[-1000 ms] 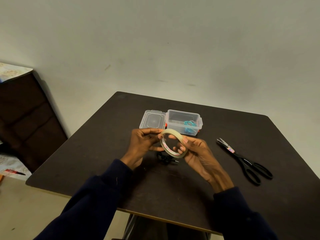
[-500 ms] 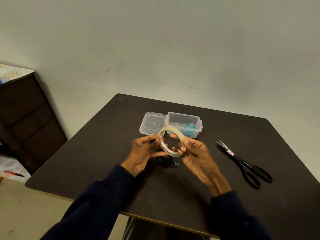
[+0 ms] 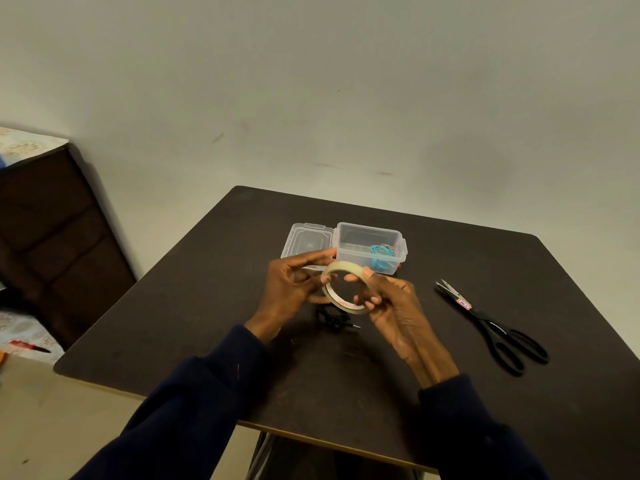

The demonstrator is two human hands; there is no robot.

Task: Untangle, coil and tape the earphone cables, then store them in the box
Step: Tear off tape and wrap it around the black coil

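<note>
Left hand [image 3: 294, 289] and right hand [image 3: 391, 306] both pinch 1 tape roll [image 3: 346, 287] over mid-table [image 3: 207, 306]; 1 black cable [image 3: 334, 317] underneath, 1 teal cable [image 3: 381, 256] in 1 box [image 3: 370, 237], 1 scissors [image 3: 491, 327] nearer right edge

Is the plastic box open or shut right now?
Open: its lid lies flat beside the box, teal cable inside.

The left hand's hold on the tape roll has shifted.

A second ago the left hand [image 3: 291, 289] pinched the tape roll [image 3: 346, 307] near its top rim, forefinger and thumb close together. Now the forefinger [image 3: 320, 255] has lifted off and points out straight above the ring. The grip has slid down to the rim's left side (thumb underneath, the other fingertips on the edge), and the hand looks more spread than before.
</note>
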